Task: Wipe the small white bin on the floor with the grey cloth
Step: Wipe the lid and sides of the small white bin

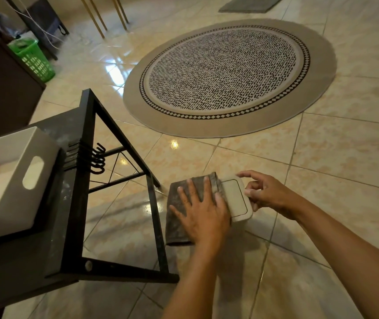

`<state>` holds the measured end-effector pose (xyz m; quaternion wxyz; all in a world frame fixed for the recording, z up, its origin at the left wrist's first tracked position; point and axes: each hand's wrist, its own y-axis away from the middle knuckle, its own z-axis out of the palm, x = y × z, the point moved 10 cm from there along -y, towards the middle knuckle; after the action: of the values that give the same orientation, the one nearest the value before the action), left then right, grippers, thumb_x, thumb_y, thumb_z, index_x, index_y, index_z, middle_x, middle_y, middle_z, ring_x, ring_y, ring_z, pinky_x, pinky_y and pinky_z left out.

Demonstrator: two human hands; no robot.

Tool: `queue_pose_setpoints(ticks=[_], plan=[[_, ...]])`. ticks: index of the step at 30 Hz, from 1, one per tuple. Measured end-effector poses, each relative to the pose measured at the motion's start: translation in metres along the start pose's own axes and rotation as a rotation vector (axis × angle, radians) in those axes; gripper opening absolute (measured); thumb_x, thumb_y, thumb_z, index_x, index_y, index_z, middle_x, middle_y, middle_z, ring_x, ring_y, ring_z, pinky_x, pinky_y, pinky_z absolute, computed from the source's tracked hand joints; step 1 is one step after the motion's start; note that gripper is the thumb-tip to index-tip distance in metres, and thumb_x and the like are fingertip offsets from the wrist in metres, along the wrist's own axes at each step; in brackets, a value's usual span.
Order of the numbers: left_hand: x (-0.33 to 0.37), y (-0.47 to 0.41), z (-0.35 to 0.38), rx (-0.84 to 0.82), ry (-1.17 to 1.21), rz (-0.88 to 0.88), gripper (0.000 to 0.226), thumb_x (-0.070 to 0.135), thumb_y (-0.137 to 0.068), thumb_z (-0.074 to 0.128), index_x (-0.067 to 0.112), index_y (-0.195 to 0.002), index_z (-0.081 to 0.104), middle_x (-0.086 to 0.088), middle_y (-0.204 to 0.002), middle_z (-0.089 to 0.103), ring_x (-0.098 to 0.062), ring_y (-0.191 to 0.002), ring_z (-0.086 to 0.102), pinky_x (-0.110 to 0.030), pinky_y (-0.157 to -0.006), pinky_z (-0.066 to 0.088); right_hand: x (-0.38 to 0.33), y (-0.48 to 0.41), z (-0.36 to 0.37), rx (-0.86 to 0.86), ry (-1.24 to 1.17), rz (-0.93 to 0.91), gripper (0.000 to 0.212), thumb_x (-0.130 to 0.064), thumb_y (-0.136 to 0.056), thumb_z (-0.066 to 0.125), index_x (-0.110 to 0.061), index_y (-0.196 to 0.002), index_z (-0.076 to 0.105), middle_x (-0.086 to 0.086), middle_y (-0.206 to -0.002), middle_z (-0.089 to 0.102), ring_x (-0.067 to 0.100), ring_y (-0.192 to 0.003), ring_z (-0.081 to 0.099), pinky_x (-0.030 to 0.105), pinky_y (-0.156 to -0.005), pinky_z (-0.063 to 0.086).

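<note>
The small white bin [236, 199] stands on the tiled floor just right of a black table frame; only its lid and top rim show. The grey cloth [179, 208] is draped over the bin's left side and hangs down toward the floor. My left hand [203, 212] lies flat on the cloth with fingers spread, pressing it against the bin's left side. My right hand [265, 192] holds the bin's right edge, thumb and fingers curled around the rim.
A black metal table [89, 180] with hooks stands at left, carrying a white box [15, 176]. A round patterned rug [227, 74] lies beyond. A green basket [34, 58] sits far left, and a grey mat [250, 3] at the top.
</note>
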<state>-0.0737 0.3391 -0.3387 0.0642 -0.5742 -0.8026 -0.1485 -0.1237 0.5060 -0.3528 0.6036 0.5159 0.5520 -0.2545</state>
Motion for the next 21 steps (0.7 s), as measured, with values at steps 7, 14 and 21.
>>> queue_pose_setpoints(ticks=[7,14,21], plan=[[0.057,0.021,0.014,-0.05,-0.038,0.183,0.058,0.052,-0.099,0.014,0.044,-0.151,-0.012,0.0,-0.159,-0.023,-0.029,-0.144,-0.028,-0.059,-0.108,-0.023,0.002,0.003,-0.002,0.0,-0.002,-0.004,0.05,0.006,-0.095,0.05,-0.018,-0.139,0.049,0.01,-0.074,0.059,0.018,-0.061,0.061,0.027,-0.057,0.054],[-0.011,0.008,0.0,0.013,0.0,-0.004,0.061,0.055,-0.094,0.006,0.043,-0.151,-0.011,-0.002,-0.161,-0.02,-0.027,-0.144,-0.026,-0.059,-0.111,-0.02,0.001,0.003,0.001,0.013,-0.002,-0.004,0.045,0.0,-0.097,0.053,-0.022,-0.136,0.051,0.018,-0.083,0.06,0.02,-0.067,0.062,0.03,-0.061,0.057],[0.052,0.017,0.014,-0.057,-0.043,0.18,0.059,0.053,-0.098,0.012,0.044,-0.15,-0.015,-0.001,-0.158,-0.026,-0.03,-0.143,-0.029,-0.06,-0.111,-0.019,0.003,0.003,-0.002,0.007,-0.019,-0.007,0.048,0.004,-0.096,0.051,-0.02,-0.138,0.05,0.013,-0.076,0.058,0.019,-0.061,0.061,0.029,-0.059,0.056]])
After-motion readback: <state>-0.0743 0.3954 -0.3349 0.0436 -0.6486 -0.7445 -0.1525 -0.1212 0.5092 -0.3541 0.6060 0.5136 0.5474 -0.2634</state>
